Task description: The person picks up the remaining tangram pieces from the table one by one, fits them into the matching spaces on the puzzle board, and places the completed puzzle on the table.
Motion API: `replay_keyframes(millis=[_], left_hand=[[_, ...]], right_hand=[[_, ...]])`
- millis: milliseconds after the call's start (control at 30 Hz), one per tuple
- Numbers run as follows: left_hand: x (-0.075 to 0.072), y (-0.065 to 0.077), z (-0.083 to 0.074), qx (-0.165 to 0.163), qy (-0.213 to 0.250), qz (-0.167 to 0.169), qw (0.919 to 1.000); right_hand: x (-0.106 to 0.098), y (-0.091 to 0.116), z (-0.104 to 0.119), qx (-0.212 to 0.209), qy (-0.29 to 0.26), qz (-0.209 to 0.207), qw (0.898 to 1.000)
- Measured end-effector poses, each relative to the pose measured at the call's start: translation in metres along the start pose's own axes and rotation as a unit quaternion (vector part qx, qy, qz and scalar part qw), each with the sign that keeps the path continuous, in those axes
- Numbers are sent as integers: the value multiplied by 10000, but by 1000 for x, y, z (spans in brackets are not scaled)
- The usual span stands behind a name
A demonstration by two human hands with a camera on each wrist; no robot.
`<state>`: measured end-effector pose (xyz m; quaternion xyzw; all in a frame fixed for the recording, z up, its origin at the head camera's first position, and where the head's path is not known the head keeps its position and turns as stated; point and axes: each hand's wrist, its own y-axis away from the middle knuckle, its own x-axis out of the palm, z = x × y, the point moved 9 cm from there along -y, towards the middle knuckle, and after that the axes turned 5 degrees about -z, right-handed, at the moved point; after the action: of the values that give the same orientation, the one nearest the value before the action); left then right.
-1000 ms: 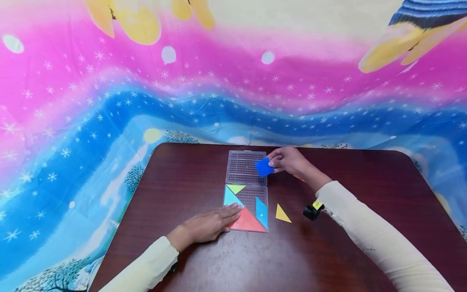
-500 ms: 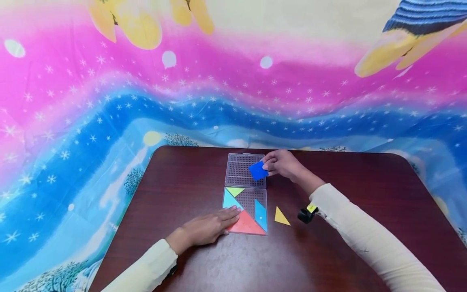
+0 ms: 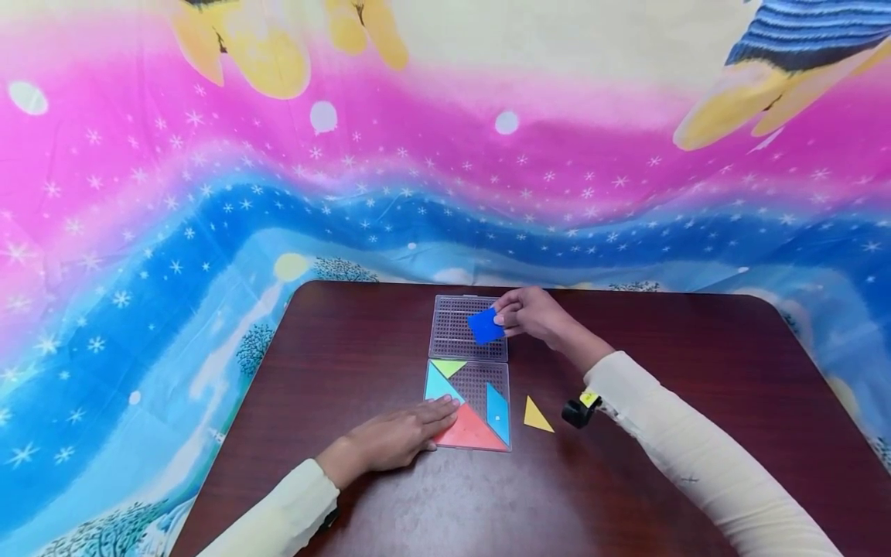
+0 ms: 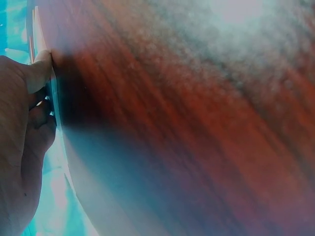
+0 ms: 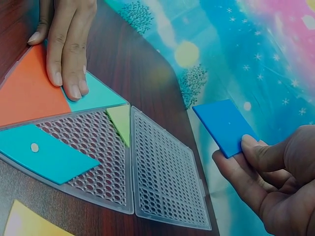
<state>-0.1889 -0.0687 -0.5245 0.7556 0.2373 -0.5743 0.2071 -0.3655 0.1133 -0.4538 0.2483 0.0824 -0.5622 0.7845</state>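
A: What is the right hand (image 3: 532,316) holding?
B: Thumb and curled fingers are pinching a flat, bright-blue square tile (image 3: 485,326) at one side; its broad face is looking smooth, with a tiny pale speck showing.
A: Any writing?
B: A yellow label (image 3: 589,398) is sitting on the black wrist device (image 3: 576,413), its marks staying too small for reading.
A: Where is the tile?
B: It is hanging over the far half of a clear plastic perforated case (image 3: 448,334), beyond the left hand (image 3: 400,435), whose nearly straight fingers are resting on the orange-red triangular tile (image 3: 469,432) and turquoise triangular tile (image 3: 440,384).
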Motion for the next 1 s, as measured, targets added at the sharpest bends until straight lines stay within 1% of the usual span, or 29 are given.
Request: replay_keyframes(millis=[333, 533, 733, 1000], left_hand=[[-1, 1, -1, 14, -43, -26, 10000], [-1, 1, -2, 18, -75, -21, 10000], [-1, 1, -2, 40, -91, -51, 9999], [-1, 1, -1, 26, -30, -8, 10000]], right_hand=[[12, -3, 3, -84, -25, 40, 10000], [16, -3, 2, -60, -72, 72, 9999], [20, -3, 2, -104, 24, 94, 9999], [28, -4, 1, -191, 117, 172, 9996]])
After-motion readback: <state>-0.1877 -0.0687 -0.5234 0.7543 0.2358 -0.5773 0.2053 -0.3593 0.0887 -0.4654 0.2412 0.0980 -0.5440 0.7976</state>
